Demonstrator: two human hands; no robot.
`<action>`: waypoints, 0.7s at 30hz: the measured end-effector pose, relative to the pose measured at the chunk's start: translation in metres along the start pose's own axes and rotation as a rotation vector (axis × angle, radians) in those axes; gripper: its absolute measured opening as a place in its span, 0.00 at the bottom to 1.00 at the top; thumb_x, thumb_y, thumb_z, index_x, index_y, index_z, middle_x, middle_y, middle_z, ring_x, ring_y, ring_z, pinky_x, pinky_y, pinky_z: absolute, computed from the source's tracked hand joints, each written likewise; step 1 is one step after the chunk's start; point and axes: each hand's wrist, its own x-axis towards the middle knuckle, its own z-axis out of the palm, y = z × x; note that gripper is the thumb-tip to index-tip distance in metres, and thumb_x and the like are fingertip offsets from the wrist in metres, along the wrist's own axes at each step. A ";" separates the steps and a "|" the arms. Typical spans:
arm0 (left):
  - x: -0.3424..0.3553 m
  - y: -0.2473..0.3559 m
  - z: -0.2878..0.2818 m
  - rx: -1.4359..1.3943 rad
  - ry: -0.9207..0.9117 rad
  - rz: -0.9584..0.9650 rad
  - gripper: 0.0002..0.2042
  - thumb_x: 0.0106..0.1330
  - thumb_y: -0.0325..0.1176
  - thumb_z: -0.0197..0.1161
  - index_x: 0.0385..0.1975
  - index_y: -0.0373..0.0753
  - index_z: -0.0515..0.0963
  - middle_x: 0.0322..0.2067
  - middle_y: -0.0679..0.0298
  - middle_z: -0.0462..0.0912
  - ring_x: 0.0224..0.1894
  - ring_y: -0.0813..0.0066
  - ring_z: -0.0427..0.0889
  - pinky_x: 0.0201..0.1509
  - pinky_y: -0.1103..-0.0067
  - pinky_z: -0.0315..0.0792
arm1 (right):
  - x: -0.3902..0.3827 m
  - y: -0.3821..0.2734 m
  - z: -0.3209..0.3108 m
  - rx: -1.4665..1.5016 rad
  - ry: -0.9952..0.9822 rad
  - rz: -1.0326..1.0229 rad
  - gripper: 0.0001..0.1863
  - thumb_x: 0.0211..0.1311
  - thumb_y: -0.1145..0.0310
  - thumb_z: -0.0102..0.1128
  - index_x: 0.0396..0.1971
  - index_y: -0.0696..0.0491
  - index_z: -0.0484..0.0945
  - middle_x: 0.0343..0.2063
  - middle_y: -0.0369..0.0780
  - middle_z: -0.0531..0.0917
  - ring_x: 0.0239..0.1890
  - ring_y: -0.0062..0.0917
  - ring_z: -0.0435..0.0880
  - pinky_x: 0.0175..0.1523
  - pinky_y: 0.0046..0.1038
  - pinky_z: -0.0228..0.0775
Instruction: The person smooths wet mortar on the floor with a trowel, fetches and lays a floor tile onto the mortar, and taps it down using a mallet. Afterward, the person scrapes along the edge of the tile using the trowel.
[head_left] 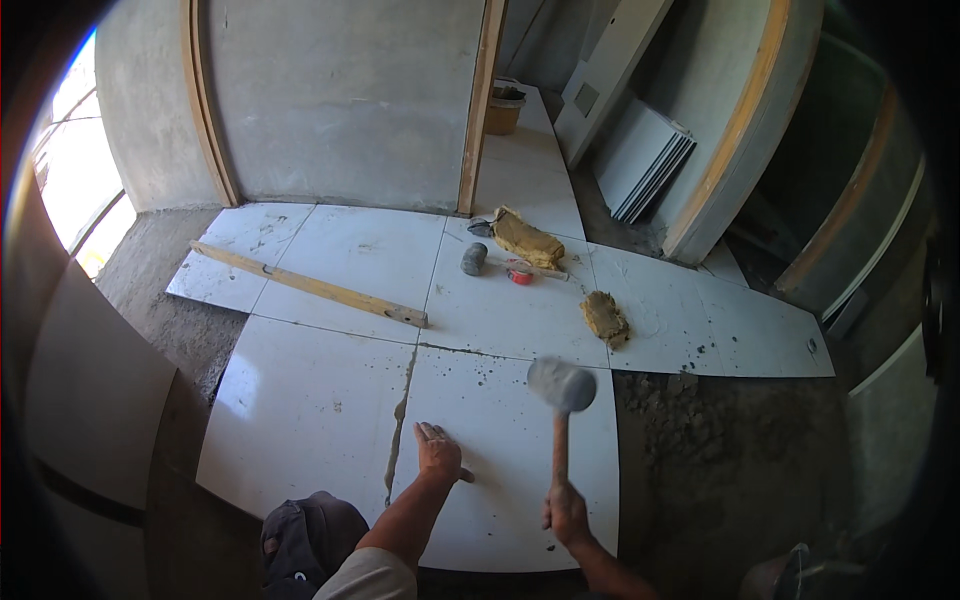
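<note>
My right hand [567,514] grips the wooden handle of a mallet [561,450]. Its thick grey head, slightly blurred, is above the far right part of a large white floor tile [500,415]. On that same tile rests my left hand [438,452], fingers stretched out and the thumb pointing right, holding nothing. A gap with mortar [400,412] in it runs between this tile and the white tile to its left [300,410]. Dark crumbs are scattered over the surface.
A yellow spirit level [320,287] lies across the tiles at left. Farther off are a second mallet [474,259], a red tape measure [519,273] and two dirty yellow sponge-like blocks [525,238]. Rough mortar [720,450] borders the right side. Tiles [645,160] lean by a doorway near a bucket [503,112].
</note>
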 end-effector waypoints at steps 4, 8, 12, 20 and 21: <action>-0.003 -0.003 -0.001 -0.045 0.006 0.027 0.64 0.37 0.73 0.64 0.64 0.21 0.53 0.65 0.40 0.57 0.70 0.43 0.50 0.71 0.51 0.36 | 0.040 -0.091 -0.041 0.201 0.060 -0.359 0.29 0.67 0.41 0.42 0.23 0.54 0.66 0.17 0.34 0.68 0.17 0.14 0.68 0.21 0.18 0.63; -0.009 -0.004 0.002 -0.091 -0.042 0.016 0.65 0.37 0.73 0.65 0.64 0.18 0.49 0.64 0.33 0.53 0.70 0.43 0.48 0.72 0.52 0.35 | 0.060 -0.100 -0.031 0.288 0.098 -0.591 0.35 0.58 0.29 0.42 0.33 0.53 0.62 0.19 0.35 0.67 0.18 0.18 0.69 0.23 0.21 0.65; -0.011 -0.006 0.004 -0.113 0.008 0.014 0.65 0.38 0.73 0.65 0.64 0.18 0.49 0.64 0.32 0.52 0.70 0.43 0.48 0.72 0.52 0.35 | 0.063 -0.017 0.031 -0.224 0.074 -0.124 0.28 0.68 0.42 0.40 0.29 0.57 0.68 0.19 0.38 0.73 0.21 0.22 0.75 0.27 0.24 0.68; -0.013 -0.004 -0.002 -0.034 0.045 0.019 0.62 0.40 0.72 0.62 0.64 0.21 0.53 0.65 0.40 0.57 0.70 0.46 0.51 0.71 0.52 0.40 | 0.089 -0.085 0.014 0.256 0.023 -0.298 0.31 0.65 0.36 0.39 0.26 0.54 0.65 0.14 0.35 0.68 0.14 0.18 0.68 0.20 0.21 0.64; -0.013 -0.005 -0.003 -0.040 0.033 0.029 0.61 0.41 0.72 0.62 0.64 0.22 0.53 0.65 0.41 0.57 0.70 0.46 0.51 0.71 0.53 0.39 | 0.091 -0.086 0.014 0.245 0.018 -0.345 0.31 0.65 0.36 0.39 0.26 0.54 0.65 0.14 0.35 0.68 0.14 0.18 0.68 0.20 0.21 0.64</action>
